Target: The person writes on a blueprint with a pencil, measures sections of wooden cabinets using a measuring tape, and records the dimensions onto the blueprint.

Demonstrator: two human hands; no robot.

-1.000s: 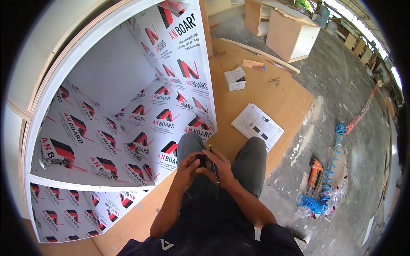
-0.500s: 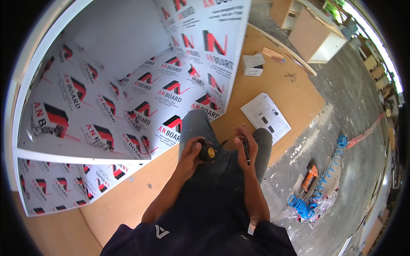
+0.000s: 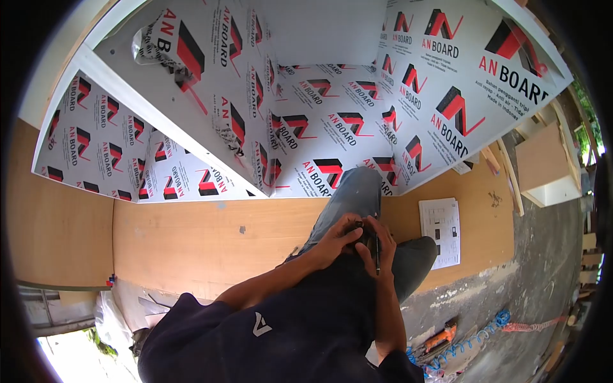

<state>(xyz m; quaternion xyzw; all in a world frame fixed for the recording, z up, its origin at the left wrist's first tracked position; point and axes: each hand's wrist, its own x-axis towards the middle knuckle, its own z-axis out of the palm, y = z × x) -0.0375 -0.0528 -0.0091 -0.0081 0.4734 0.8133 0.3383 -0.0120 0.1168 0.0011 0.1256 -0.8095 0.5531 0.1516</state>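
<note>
Person seated on a bench, seen from the head. At left, the bench [image 3: 191, 246] runs beneath a cabinet [image 3: 332, 32] lined with red-and-black printed sheeting, its narrower compartment lying furthest left. In the centre, the left hand [image 3: 343, 237] has its fingers curled around a small dark object [image 3: 362, 238], held above the lap and largely hidden. Just beside it, the right hand [image 3: 381, 244] grips a slender pen-like stick [image 3: 378, 260] along its fingers; whether these also touch the dark object cannot be told.

The principal change is here: half a second ago the hands are apart, with the object's yellow disc exposed; now they meet and the disc is out of sight. This suggests that both hands attend to the one object, the stick being kept in the grasp meanwhile.

To the right, a printed sheet [image 3: 440, 231] lies on the bench beyond the right knee [image 3: 423, 247]; farther off, on the floor [image 3: 476, 295], are an orange air tool [image 3: 446, 334] and a blue coiled hose [image 3: 503, 317]. Compared with the earlier frame, the view is turned leftward: the cabinet spans the top, and the sheet and air tool appear lower.
</note>
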